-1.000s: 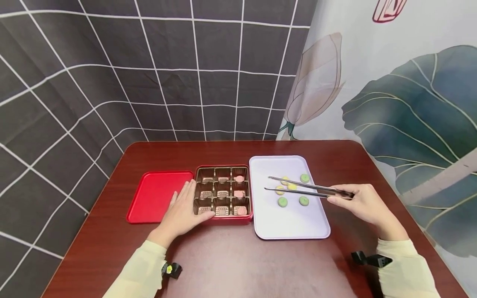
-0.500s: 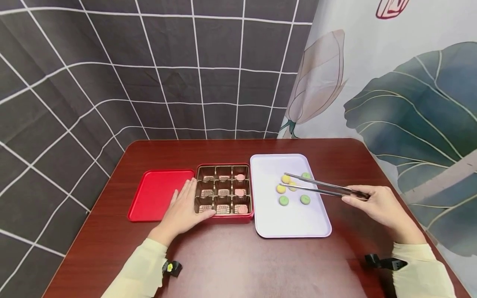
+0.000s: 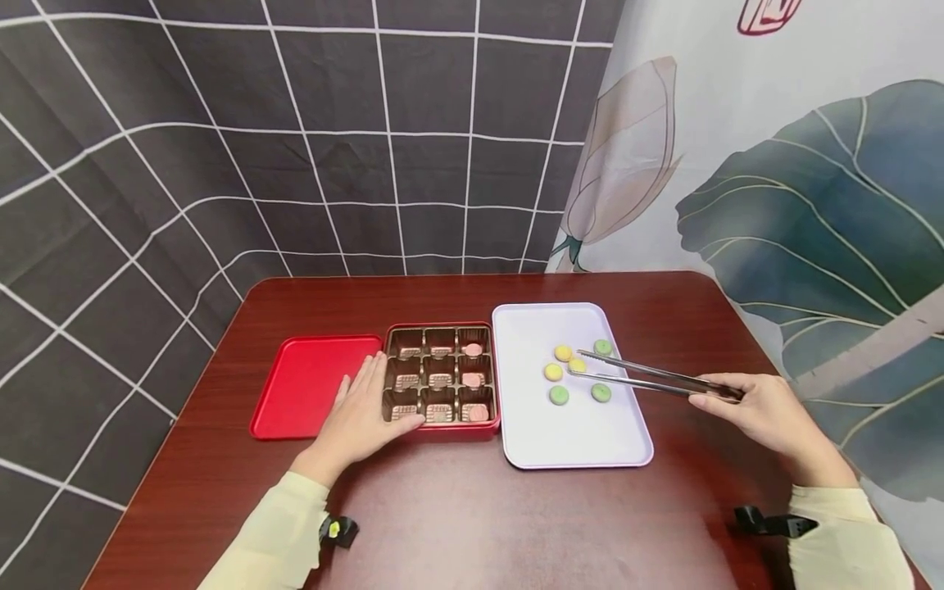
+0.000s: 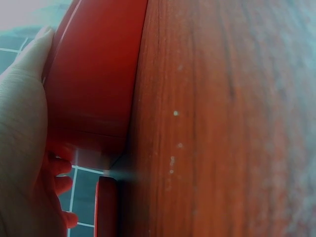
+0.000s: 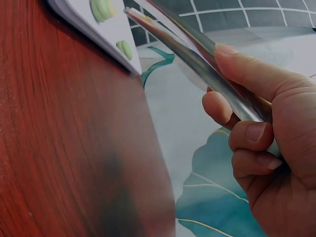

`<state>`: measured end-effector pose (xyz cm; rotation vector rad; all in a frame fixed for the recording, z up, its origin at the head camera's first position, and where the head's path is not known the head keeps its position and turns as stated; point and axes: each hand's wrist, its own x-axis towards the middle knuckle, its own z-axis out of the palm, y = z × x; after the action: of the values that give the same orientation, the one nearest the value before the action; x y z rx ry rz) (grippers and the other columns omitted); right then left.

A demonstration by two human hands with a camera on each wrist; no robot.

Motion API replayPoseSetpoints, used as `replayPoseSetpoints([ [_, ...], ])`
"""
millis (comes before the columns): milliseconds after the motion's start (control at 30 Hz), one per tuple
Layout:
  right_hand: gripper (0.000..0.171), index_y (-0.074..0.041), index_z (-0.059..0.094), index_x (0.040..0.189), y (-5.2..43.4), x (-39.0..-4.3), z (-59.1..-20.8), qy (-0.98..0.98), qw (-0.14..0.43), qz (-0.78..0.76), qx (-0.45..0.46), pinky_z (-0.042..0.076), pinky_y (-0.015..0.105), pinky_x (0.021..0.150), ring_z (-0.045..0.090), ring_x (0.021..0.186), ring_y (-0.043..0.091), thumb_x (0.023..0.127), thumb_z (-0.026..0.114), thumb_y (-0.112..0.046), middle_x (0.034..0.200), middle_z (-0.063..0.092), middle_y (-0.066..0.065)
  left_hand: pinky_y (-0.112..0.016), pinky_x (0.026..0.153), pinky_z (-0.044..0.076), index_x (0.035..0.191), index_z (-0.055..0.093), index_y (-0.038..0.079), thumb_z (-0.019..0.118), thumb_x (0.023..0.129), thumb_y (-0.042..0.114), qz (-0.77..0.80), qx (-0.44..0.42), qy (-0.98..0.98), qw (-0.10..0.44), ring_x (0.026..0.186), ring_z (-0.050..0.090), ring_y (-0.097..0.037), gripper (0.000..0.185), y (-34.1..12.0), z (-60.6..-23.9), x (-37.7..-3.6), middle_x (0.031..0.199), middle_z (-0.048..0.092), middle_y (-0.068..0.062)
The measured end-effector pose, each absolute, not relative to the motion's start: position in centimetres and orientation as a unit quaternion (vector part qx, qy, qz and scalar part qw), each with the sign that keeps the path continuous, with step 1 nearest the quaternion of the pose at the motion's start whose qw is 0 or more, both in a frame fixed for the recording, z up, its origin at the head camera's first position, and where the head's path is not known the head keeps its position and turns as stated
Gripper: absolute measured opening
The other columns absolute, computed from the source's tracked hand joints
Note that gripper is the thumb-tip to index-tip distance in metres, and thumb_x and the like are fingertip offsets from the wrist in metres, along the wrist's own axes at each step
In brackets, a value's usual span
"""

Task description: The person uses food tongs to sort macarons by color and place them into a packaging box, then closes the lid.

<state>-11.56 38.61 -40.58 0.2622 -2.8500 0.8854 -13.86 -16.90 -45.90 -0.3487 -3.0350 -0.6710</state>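
Note:
My right hand (image 3: 767, 418) grips a pair of metal tongs (image 3: 656, 378) near their closed end. The tong tips stand apart over the white tray (image 3: 575, 447), on either side of a yellow macaron (image 3: 578, 365); whether they touch it I cannot tell. Two more yellow macarons lie close by, with three green macarons (image 3: 559, 395) around them. At the left front corner of the red box (image 3: 450, 430), my left hand (image 3: 357, 422) rests with straight fingers along the side and the thumb on the front rim. Its gold insert (image 3: 440, 358) has pink macarons (image 3: 473, 379) in the right column.
A red lid (image 3: 313, 385) lies left of the box, partly behind the left hand. Box and tray stand side by side on the brown wooden table (image 3: 457, 508). A dark checked cloth (image 3: 317, 147) and a floral curtain (image 3: 752, 246) hang behind it.
My right hand has moved right with the tongs, drawing their tips back from the tray's left part to the yellow macarons. The left hand stays on the box.

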Motion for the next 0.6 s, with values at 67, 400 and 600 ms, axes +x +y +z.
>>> replayPoseSetpoints([
  [67,0.033,-0.004,0.072,0.1,38.64,-11.6,-40.69,-0.95,0.069,0.294,0.084,0.039,0.022,0.046,0.049,0.056,0.01,0.077,0.082,-0.025,0.063,0.06,-0.004,-0.058,0.114,0.01,0.154,0.015,0.004,0.06,0.075,0.075,-0.214,-0.111,-0.97,0.007,0.147,0.01,-0.028,0.115,-16.9,-45.9,-13.85,0.159,0.017,-0.012],
  [400,0.032,-0.004,0.073,0.1,38.64,-11.92,-41.19,-0.959,0.056,0.257,0.104,0.04,0.024,0.046,0.048,0.055,0.01,0.077,0.082,-0.025,0.061,0.057,-0.005,-0.058,0.113,0.012,0.153,0.016,0.004,0.062,0.075,0.072,-0.219,-0.115,-0.969,0.012,0.146,0.011,-0.029,0.114,-16.76,-45.67,-13.82,0.158,0.019,-0.014],
  [600,0.032,-0.006,0.072,0.098,38.46,-11.99,-41.02,-0.968,0.046,0.208,0.13,0.037,0.023,0.045,0.044,0.054,0.007,0.077,0.082,-0.028,0.061,0.054,-0.009,-0.059,0.113,0.012,0.153,0.017,0.003,0.063,0.074,0.071,-0.223,-0.115,-0.968,0.012,0.146,0.012,-0.03,0.114,-16.83,-45.77,-13.85,0.158,0.02,-0.015],
])
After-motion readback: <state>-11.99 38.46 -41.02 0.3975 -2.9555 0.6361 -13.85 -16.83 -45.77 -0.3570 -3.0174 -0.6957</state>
